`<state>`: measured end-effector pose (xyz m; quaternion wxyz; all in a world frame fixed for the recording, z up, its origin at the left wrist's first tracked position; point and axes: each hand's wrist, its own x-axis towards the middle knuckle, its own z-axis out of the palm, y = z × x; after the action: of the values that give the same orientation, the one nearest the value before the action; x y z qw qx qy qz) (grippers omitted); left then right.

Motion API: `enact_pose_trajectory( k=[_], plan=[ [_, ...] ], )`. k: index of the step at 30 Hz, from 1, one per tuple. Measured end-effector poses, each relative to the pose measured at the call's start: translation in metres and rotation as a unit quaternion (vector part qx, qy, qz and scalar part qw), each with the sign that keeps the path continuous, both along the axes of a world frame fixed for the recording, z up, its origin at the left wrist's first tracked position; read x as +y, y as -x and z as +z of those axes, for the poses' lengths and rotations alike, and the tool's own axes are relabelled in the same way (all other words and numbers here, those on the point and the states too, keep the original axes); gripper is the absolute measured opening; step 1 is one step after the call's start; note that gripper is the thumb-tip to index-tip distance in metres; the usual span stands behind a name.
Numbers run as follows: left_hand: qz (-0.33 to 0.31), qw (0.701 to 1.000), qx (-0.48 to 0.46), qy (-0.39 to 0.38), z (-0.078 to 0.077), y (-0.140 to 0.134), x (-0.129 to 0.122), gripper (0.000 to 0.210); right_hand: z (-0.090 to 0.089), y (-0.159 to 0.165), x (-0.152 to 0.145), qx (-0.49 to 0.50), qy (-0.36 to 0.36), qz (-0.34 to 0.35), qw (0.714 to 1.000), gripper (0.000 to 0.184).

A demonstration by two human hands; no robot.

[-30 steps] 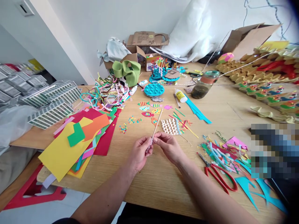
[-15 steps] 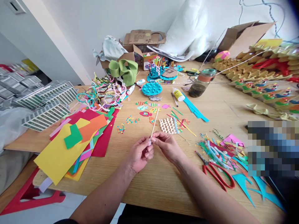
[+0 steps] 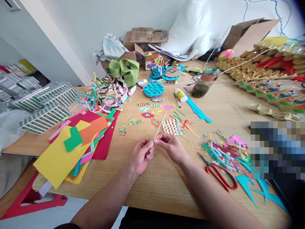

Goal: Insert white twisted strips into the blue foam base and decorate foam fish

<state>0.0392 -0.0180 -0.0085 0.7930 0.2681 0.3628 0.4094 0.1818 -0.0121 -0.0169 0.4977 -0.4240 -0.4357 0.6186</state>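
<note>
A thin wooden stick (image 3: pixel 161 123) rises at a slant from between my fingertips, its upper end leaning away to the right. My left hand (image 3: pixel 142 156) is closed in a pinch at the stick's lower end, where a small pale bit shows; the fingers mostly hide it. From the other side, my right hand (image 3: pixel 170 146) pinches the same end with thumb and forefinger. Just beyond my hands, small white curled pieces (image 3: pixel 169 127) lie in rows. Several colourful paper fish (image 3: pixel 147 114) are behind the stick, with small paper dots (image 3: pixel 122 130) to their left.
Coloured sheets (image 3: pixel 51 159) are piled at left. Red-handled scissors (image 3: pixel 220 176) and paper scraps (image 3: pixel 221 152) lie at right. Farther back are a glue bottle (image 3: pixel 181 95), a blue studded disc (image 3: pixel 153 90), a glass jar (image 3: pixel 205 84) and egg trays (image 3: pixel 240 71).
The stick's upper end has tipped farther right. My hands remain together at its lower end, and the whole view has shifted slightly.
</note>
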Motion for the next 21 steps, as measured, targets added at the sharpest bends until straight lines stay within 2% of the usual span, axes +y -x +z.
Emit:
enact_pose_trajectory(
  k=[6, 13, 17, 21],
  plan=[
    [0.089, 0.987, 0.123, -0.047, -0.0054, -0.0033, -0.0017, 0.034, 0.0026, -0.0046, 0.0017, -0.180, -0.069, -0.019, 0.981, 0.027],
    [0.130, 0.967, 0.203, -0.079, -0.0085, -0.0046, -0.0028, 0.035, 0.0023, 0.0021, -0.0015, -0.279, -0.112, -0.058, 0.952, 0.020],
    [0.091, 0.985, 0.144, -0.018, -0.0085, -0.0031, -0.0006, 0.039, 0.0025, 0.0018, -0.0022, -0.299, -0.127, -0.062, 0.944, 0.019],
    [0.034, 0.998, 0.031, 0.048, -0.0058, -0.0001, 0.0025, 0.038, -0.0011, 0.0007, -0.0016, -0.233, -0.126, -0.036, 0.964, 0.022]
  ],
)
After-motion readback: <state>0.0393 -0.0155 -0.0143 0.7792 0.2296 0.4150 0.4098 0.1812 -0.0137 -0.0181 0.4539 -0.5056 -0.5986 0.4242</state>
